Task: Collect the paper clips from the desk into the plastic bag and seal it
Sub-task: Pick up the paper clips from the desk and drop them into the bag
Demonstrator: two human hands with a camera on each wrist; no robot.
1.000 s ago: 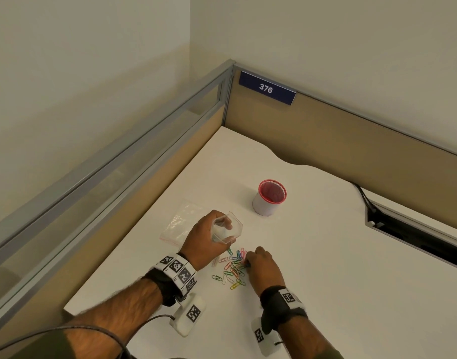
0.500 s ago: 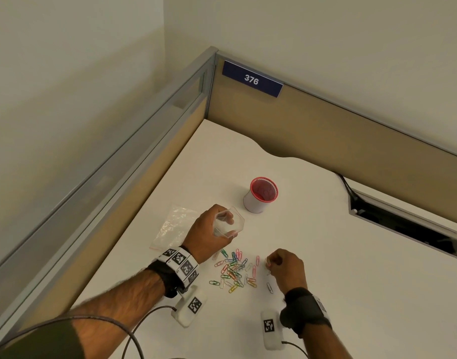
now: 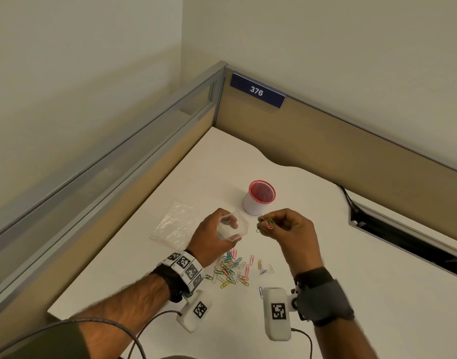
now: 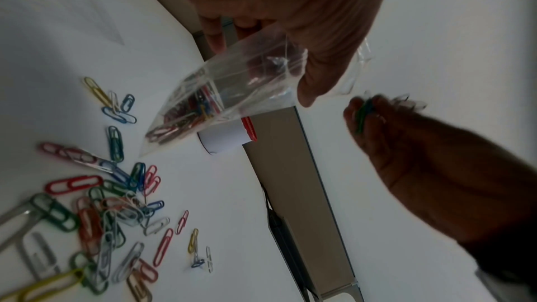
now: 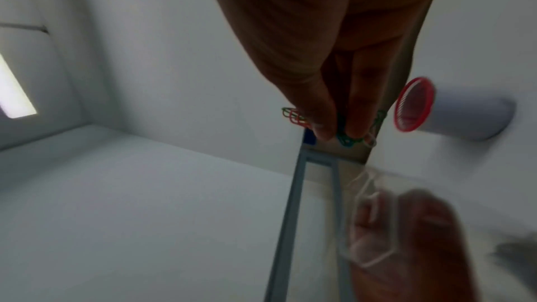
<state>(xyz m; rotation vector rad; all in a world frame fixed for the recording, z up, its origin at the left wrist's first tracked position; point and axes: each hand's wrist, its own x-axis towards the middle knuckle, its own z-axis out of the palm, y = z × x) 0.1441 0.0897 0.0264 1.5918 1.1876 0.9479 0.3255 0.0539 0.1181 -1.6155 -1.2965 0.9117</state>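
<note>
Right now right hand [image 3: 291,226] fingertips [image 5: 322,132] pinch a small bunch of clips [image 3: 267,223], raised just beside the mouth of the plastic bag [image 3: 232,226]. Left hand [image 3: 212,238] fingers curl round that bag, holding it open off the desk [image 3: 351,268]; some clips already inside. Loose paper clips [image 3: 231,270] lie on desk below the bag. Second bag [image 3: 174,224] flat left of it, red-rimmed cup [image 3: 259,198] behind it.

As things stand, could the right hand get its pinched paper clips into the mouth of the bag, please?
Probably yes. The left hand holds the plastic bag with its mouth open toward the right hand, which pinches paper clips beside it, with nothing between.
</note>
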